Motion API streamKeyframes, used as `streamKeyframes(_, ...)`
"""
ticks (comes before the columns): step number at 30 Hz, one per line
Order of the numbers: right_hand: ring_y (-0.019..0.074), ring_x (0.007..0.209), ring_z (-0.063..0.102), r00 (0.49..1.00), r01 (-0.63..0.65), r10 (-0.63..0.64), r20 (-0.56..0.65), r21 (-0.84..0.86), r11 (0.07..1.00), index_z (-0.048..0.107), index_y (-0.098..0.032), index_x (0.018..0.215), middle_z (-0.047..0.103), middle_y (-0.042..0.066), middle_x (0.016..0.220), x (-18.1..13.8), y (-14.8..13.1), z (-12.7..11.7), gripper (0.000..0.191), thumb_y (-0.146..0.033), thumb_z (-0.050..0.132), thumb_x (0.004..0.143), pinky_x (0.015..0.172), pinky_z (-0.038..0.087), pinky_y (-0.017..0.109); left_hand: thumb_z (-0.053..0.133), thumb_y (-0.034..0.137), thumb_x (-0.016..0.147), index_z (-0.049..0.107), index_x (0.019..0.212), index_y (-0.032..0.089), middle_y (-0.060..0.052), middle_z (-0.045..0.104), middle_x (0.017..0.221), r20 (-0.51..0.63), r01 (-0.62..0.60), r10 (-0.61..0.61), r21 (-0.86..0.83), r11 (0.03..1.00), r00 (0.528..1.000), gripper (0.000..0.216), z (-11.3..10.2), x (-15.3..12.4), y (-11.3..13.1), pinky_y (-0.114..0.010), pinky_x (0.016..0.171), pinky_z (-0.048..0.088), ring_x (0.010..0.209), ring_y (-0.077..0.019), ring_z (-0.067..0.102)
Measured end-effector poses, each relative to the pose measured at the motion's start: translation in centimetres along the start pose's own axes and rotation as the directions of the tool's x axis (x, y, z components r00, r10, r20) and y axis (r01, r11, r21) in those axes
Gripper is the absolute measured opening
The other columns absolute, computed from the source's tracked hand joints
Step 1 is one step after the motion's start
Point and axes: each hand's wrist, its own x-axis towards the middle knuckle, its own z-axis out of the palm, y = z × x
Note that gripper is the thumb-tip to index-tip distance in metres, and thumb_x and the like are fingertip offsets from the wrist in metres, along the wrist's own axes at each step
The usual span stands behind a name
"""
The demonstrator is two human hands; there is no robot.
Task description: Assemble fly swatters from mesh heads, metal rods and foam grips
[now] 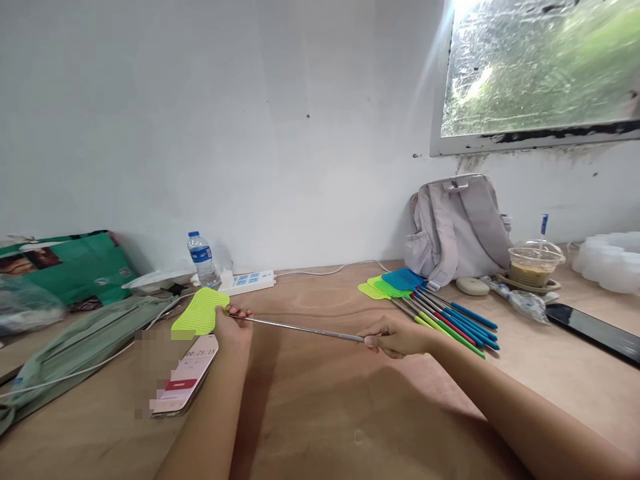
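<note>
Between my two hands a yellow-green fly swatter (203,311) is stretched out above the table, its thin metal telescopic rod running nearly level. My left hand (234,323) is closed on it where the rod meets the perforated head. At the other end, my right hand (393,337) pinches the rod, and its fingers hide the handle. To the right of that hand lies a pile of fly swatters (400,283), with green, yellow and blue heads and green, red and blue handles. Under the held head rests a phone (187,380) with a timer on its screen.
A power strip (247,283) and water bottle (201,259) stand by the wall. Left lie a grey-green bag (90,340) and a green bag (95,267). Right are a backpack (457,230), a drink cup (534,267), a black phone (595,331) and white containers (613,262).
</note>
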Motion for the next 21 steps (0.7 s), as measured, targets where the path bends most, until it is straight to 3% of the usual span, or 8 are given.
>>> streamKeyframes(6, 0.0043, 0.034, 0.032, 1.0, 0.01, -0.01, 0.022, 0.008, 1.0, 0.052, -0.014, 0.067, 0.035, -0.008, 0.041, -0.5, 1.0, -0.8, 0.033, -0.042, 0.042, 0.082, 0.036, 0.025, 0.017, 0.025, 0.026, 0.089, 0.033, 0.054, 0.018, 0.009, 0.033, 0.036, 0.01, 0.005, -0.005, 0.0, 1.0, 1.0, 0.037, -0.1, -0.4, -0.5, -0.02, 0.04, 0.032, 0.028, -0.0059, 0.03)
streamKeyframes(11, 0.0043, 0.037, 0.031, 0.996, 0.049, -0.059, -0.072, -0.134, 0.99, 0.055, -0.014, 0.068, 0.037, -0.006, 0.047, 0.0, 1.2, -0.1, 0.03, -0.036, 0.04, 0.082, 0.037, 0.024, 0.017, 0.022, 0.026, 0.09, 0.045, 0.057, 0.016, 0.002, 0.051, 0.045, -0.019, 0.015, -0.012, 0.129, 0.992, 1.0, 0.041, 0.2, -1.5, -2.1, -0.022, 0.049, 0.04, 0.036, -0.0071, 0.043)
streamKeyframes(16, 0.0072, 0.048, 0.04, 0.944, 0.149, -0.233, -0.235, -0.325, 0.934, 0.056, -0.015, 0.065, 0.047, -0.003, 0.053, 0.6, -0.6, 2.2, 0.025, -0.022, 0.037, 0.081, 0.047, 0.029, 0.019, 0.027, 0.026, 0.088, 0.06, 0.076, 0.012, -0.007, 0.065, 0.071, 0.236, 0.06, -0.136, 0.302, 0.951, 0.962, 0.038, 1.2, -3.9, -4.5, -0.023, 0.058, 0.041, 0.059, -0.0115, 0.057)
streamKeyframes(21, 0.009, 0.052, 0.044, 0.927, 0.106, -0.228, -0.296, -0.377, 0.92, 0.054, -0.016, 0.064, 0.053, -0.002, 0.057, 0.8, -1.4, 3.4, 0.023, -0.017, 0.037, 0.08, 0.05, 0.029, 0.02, 0.03, 0.033, 0.087, 0.059, 0.102, 0.015, -0.007, 0.066, 0.093, 0.335, 0.01, -0.167, 0.423, 0.906, 0.927, 0.037, 1.0, -4.9, -5.9, -0.024, 0.068, 0.038, 0.071, -0.0111, 0.057)
